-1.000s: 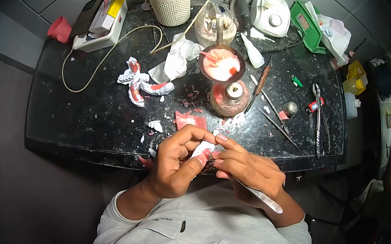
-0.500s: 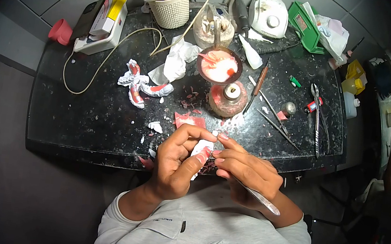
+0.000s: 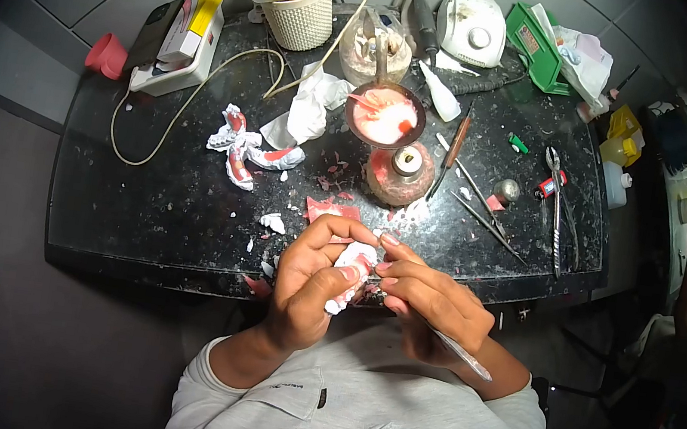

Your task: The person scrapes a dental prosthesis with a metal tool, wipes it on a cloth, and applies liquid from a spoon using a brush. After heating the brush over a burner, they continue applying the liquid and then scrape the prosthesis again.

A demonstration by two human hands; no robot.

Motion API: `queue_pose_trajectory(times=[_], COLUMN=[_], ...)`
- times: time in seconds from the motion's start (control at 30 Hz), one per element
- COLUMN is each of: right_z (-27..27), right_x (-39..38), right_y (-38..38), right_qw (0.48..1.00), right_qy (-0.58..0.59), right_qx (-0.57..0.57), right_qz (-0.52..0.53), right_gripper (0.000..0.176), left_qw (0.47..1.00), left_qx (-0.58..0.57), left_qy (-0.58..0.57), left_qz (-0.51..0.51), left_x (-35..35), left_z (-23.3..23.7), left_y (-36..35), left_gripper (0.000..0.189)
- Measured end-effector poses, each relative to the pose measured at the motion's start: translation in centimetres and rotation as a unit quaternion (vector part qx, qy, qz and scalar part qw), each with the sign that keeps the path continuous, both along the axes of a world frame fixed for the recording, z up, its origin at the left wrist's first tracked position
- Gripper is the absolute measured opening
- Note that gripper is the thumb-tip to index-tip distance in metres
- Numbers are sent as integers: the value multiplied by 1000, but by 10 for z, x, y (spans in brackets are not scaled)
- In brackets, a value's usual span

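Close to the bench's front edge, my left hand [image 3: 305, 292] is closed around a white plaster dental piece [image 3: 354, 256] with pinkish-red wax on it. The thumb lies across the piece, and the fingers hide part of it. My right hand [image 3: 442, 306] grips a metal wax carving tool [image 3: 468, 358]; its flat end sticks out below the palm. The tool's working end, by the plaster, is mostly covered by the fingers. A pink wax sheet [image 3: 332, 211] lies just beyond my left hand.
Behind my hands a small pan of melted wax [image 3: 384, 120] sits above a glass burner [image 3: 400, 183]. Red-waxed plaster pieces [image 3: 243, 149] lie left. Pliers [image 3: 554, 208], a brown-handled knife [image 3: 457, 143] and metal tools are right. Wax scraps litter the bench [image 3: 153, 207].
My left hand has turned the plaster piece slightly, and its thumb has shifted, showing more of the lower end. My right hand and the tool have moved only a little.
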State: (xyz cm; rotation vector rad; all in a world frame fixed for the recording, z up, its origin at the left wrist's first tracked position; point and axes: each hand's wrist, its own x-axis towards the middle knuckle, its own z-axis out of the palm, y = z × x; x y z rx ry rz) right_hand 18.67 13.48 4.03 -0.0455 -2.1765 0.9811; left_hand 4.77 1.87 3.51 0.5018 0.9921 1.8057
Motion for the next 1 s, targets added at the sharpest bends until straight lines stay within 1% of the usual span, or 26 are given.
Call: queue_pose_trajectory(times=[0.13, 0.2, 0.27, 0.37, 0.43, 0.57, 0.63, 0.77, 0.8, 0.83, 0.87, 0.93, 0.97, 1.0], right_z=[-4, -7, -11, -13, -14, -21, -24, -28, -28, -28, -28, -32, -33, -32], right_x=[-1, -2, -4, -4, -4, -7, -8, -10, -10, -9, -9, -10, -11, -12], right_y=[-2, -3, -4, -5, -5, -4, -4, -3, -3, -2, -2, -1, 0, 1], right_qw=[1000, 1000, 998, 998, 998, 996, 996, 995, 995, 995, 996, 995, 993, 993], right_qy=[23, 29, 59, 56, 57, 75, 79, 90, 90, 81, 73, 85, 97, 98], right_qx=[-4, -2, 6, 20, 26, 42, 47, 48, 49, 48, 48, 51, 54, 55], right_qz=[-8, -11, -11, -9, -6, -10, -13, -17, -17, -17, -17, -24, -33, -32], right_gripper=[22, 22, 26, 27, 27, 26, 25, 25, 25, 18, 12, 11, 10, 10], left_qw=[999, 999, 999, 997, 985, 985, 979, 981, 988, 991, 991, 991, 991, 991], left_qx=[7, 8, 9, 9, 81, 73, 81, 68, 16, -37, -37, -39, -39, -23], left_qy=[-41, -43, -45, -72, -143, -149, -179, -174, -150, -126, -126, -126, -126, -127], left_qz=[-3, 1, 5, 1, -42, -36, -50, -51, -25, 2, 3, -25, -24, -47], left_x=[-1, 0, 1, 0, -3, 0, -2, -1, 2, 3, 2, -1, -3, -6], left_z=[-2, -3, -3, -5, -11, -9, -14, -9, -2, 3, 2, -4, -8, -12], left_y=[1, 1, 2, 2, 0, 1, 1, 4, 8, 10, 10, 10, 9, 7], left_gripper=[38, 39, 40, 42, 40, 39, 38, 36, 37, 39, 39, 37, 37, 37])
